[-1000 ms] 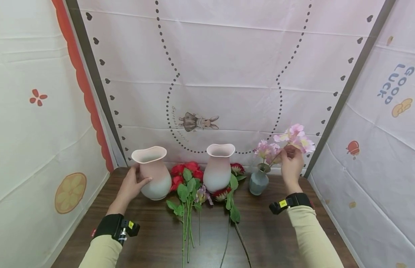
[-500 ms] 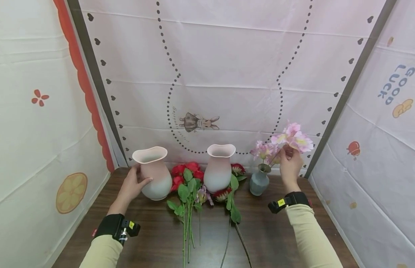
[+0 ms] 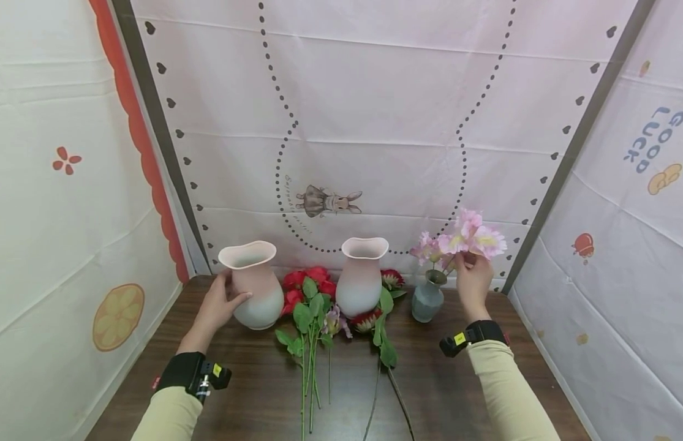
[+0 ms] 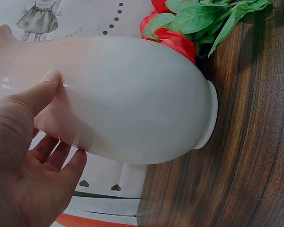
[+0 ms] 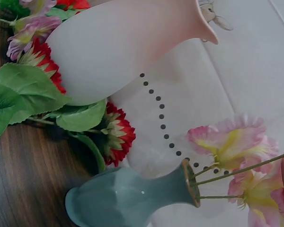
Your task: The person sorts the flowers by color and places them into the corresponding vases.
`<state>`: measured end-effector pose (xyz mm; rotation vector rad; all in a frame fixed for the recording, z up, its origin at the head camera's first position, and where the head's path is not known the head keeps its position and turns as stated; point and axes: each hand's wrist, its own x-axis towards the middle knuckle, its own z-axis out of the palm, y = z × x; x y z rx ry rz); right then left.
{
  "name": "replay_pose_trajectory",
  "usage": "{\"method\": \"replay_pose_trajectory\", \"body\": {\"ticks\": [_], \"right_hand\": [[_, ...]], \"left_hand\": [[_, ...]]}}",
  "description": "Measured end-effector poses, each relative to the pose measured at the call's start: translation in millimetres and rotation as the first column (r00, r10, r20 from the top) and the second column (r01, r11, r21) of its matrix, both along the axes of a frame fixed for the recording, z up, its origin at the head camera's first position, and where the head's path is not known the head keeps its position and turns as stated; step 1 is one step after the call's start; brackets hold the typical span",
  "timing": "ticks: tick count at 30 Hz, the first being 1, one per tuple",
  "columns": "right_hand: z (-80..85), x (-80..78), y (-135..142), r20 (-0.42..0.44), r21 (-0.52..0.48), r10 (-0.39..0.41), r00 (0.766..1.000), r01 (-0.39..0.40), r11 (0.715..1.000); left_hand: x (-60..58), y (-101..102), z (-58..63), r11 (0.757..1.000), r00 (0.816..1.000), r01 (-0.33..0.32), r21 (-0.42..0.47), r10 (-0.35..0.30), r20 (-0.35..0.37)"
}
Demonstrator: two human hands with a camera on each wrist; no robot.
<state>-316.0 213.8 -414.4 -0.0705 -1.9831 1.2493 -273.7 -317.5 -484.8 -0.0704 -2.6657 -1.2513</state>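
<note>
Pink, silky-looking flower (image 3: 487, 242) pinched under its petals by my right hand (image 3: 473, 285); lower and closer to faceted blue-grey vase (image 3: 427, 301) than a second ago, stem (image 5: 217, 178) probably deeper in mouth. Left hand (image 3: 215, 308), well apart, grips glossy, round-bellied, wavy-lipped vase (image 3: 258, 300). Between: matching pale vase (image 3: 359, 288), ruffled red roses (image 3: 317, 275) on wood-grain table (image 3: 253, 386).
</note>
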Motion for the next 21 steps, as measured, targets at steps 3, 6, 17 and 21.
{"method": "replay_pose_trajectory", "body": {"ticks": [3,6,17,21], "right_hand": [[-3.9,0.1,0,0.022,0.010,0.005,1.000,-0.005,1.000],[-9.3,-1.1,1,0.033,0.031,0.003,0.999,-0.004,1.000],[-31.5,-1.3,1,0.106,0.080,0.055,0.993,-0.064,0.995],[-38.6,3.6,1,0.203,0.129,0.038,0.979,-0.065,0.989]], "left_hand": [[0.5,0,-0.3,1.000,1.000,0.000,0.004,0.000,-0.002],[0.2,1,-1.0,1.000,1.000,-0.004,0.007,0.004,-0.006],[-0.4,2,-0.7,1.000,1.000,-0.008,-0.004,0.008,-0.004],[-0.2,2,-0.2,1.000,1.000,-0.013,-0.003,0.013,0.002]]}}
